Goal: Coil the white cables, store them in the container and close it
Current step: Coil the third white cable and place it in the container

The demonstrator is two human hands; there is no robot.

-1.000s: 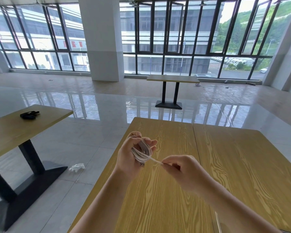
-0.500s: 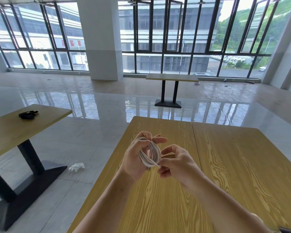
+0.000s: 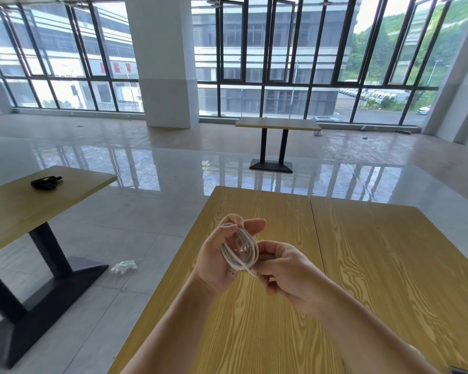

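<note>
A white cable (image 3: 241, 248) is wound into a small coil of several loops, held up above the near-left part of the wooden table (image 3: 362, 265). My left hand (image 3: 216, 257) grips the coil, thumb and fingertips wrapped over its top. My right hand (image 3: 284, 271) pinches the cable's loose end at the coil's lower right edge. A plug end hangs below the coil near my left palm. No container is in view.
Another wooden table (image 3: 25, 206) stands to the left with a black object (image 3: 46, 182) on it. A white bundle (image 3: 123, 266) lies on the tiled floor between the tables. A third table (image 3: 278, 125) stands far back by the windows.
My right hand has drawn in from the right to the coil, taking up the stretched length of cable. The coil in my left hand has grown fuller and rounder.
</note>
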